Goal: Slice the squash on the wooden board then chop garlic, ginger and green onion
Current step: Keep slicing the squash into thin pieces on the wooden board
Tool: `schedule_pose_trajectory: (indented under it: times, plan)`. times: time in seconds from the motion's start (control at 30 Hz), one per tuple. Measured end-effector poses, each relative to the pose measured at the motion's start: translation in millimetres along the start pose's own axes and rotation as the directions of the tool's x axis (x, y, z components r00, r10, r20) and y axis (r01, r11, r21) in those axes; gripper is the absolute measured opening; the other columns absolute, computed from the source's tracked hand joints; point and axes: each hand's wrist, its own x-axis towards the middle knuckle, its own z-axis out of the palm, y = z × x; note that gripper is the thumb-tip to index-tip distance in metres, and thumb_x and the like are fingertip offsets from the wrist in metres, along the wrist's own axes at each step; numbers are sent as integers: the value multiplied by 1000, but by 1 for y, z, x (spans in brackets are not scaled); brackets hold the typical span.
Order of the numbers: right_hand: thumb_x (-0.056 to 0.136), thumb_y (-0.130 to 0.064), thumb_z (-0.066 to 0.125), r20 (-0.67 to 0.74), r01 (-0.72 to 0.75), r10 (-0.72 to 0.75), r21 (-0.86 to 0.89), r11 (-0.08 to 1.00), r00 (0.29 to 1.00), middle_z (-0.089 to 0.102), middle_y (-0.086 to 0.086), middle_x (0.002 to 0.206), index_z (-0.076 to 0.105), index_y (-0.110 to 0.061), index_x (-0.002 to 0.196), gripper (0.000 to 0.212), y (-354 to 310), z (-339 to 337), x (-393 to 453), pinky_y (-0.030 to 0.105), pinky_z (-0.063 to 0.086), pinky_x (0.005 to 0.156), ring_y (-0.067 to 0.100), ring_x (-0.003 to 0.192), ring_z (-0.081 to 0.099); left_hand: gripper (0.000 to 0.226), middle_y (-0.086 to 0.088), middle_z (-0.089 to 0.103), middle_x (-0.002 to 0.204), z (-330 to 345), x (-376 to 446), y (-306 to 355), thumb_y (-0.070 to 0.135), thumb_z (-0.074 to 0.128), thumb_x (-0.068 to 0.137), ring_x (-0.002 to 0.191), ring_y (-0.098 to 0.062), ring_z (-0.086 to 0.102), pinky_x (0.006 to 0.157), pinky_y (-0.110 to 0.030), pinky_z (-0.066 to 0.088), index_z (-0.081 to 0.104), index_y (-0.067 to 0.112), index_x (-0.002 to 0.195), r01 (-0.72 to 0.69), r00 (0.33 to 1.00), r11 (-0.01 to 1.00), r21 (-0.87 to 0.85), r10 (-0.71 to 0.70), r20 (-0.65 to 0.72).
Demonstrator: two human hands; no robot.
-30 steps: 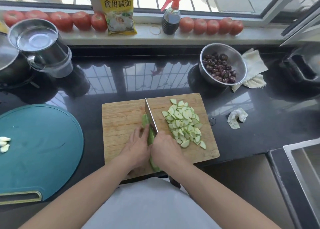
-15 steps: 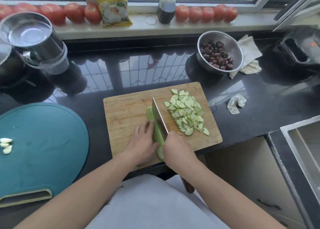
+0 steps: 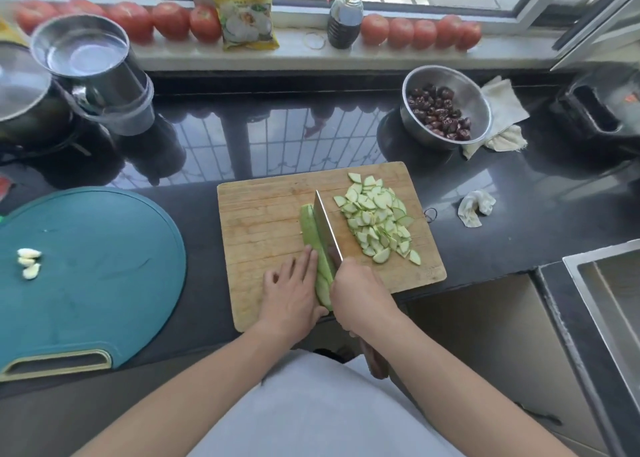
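Partly hidden, right hand (image 3: 360, 292) grips knife (image 3: 325, 226); left hand (image 3: 291, 294) fingers flat against squash (image 3: 317, 249).

One head-worn view looks steeply down, close over the wooden board (image 3: 277, 214) (window sill beyond).

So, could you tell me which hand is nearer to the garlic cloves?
Left. The left hand lies between the garlic cloves and the right hand, which grips the knife farther away.
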Motion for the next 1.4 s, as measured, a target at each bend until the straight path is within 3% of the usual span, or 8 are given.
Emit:
schedule_pose_trajectory:
  times: [0.1, 0.33, 0.5, 0.83, 1.0, 1.13, 1.27, 1.4]
  plan:
    - [69, -6, 76, 23, -17, 18, -52, 999, 1000, 39, -3, 70, 25, -22, 72, 54, 16, 11, -10, 26, 22, 41, 11, 57, 31, 108, 2, -6, 170, -3, -1, 1, 73, 49, 89, 145, -24, 19, 103, -46, 31, -7, 15, 161, 22, 1000, 999, -41, -22, 6]
    - [83, -5, 63, 27, 37, -39, 73, 997, 999, 56, 6, 105, 43, -14, 113, 37, 19, 17, -18, 31, 38, 66, 26, 96, 57, 103, 4, -5, 170, -5, 0, 1, 72, 43, 90, 146, -23, 18, 103, -46, 32, -7, 16, 161, 23, 1000, 999, -39, -22, 14]
    - [87, -5, 60, 10, 70, -71, 82, 994, 997, 55, 10, 116, 41, -9, 118, 36, 23, 18, -27, 32, 37, 71, 30, 108, 55, 106, 3, -2, 170, -8, 0, -3, 76, 39, 88, 147, -21, 16, 98, -47, 34, -7, 15, 161, 28, 997, 999, -14, -27, 66]
    - [84, -2, 46, 71, 0, -5, 73, 997, 997, 60, 10, 102, 39, -14, 109, 28, 46, 30, -37, 37, 36, 65, 34, 101, 57, 120, 3, -2, 170, -7, -2, -2, 74, 64, 78, 152, -26, 8, 114, -51, 23, -4, 20, 161, -21, 999, 988, -155, 28, 44]
    - [90, -6, 46, -31, 162, -160, 106, 981, 987, 46, -2, 74, 36, -18, 93, 16, 26, 16, -20, 36, 38, 62, 30, 85, 58, 95, 1, 5, 170, -10, 1, -14, 39, 69, 91, 155, -21, 10, 122, -49, 25, 9, 18, 162, -24, 999, 908, -418, 3, -51]
    - [90, -5, 41, -53, 231, -226, 91, 969, 973, 63, 11, 97, 47, -11, 112, 23, -20, 0, 9, 37, 38, 63, 33, 88, 59, 74, 3, 9, 170, -24, 14, -30, 22, 53, 100, 151, -22, 25, 116, -47, 37, 13, 20, 162, 21, 992, 858, -513, -84, -99]
    - [89, -10, 41, 5, 230, -232, 99, 968, 973, 59, 6, 95, 46, -12, 117, 28, -32, -7, 18, 39, 40, 65, 30, 86, 55, 84, 10, -13, 169, -30, 16, -44, 11, 51, 98, 140, -29, 41, 102, -42, 47, -1, 19, 163, 20, 999, 907, -420, -36, -29]
    - [93, -7, 41, -18, 271, -271, -28, 962, 962, 50, 1, 77, 37, -17, 92, 10, -7, 3, -3, 37, 40, 57, 23, 69, 53, 90, 7, -20, 168, -31, 13, -40, 2, 48, 90, 146, -28, 30, 105, -41, 44, -6, 14, 162, 39, 999, 913, -406, -51, -19]
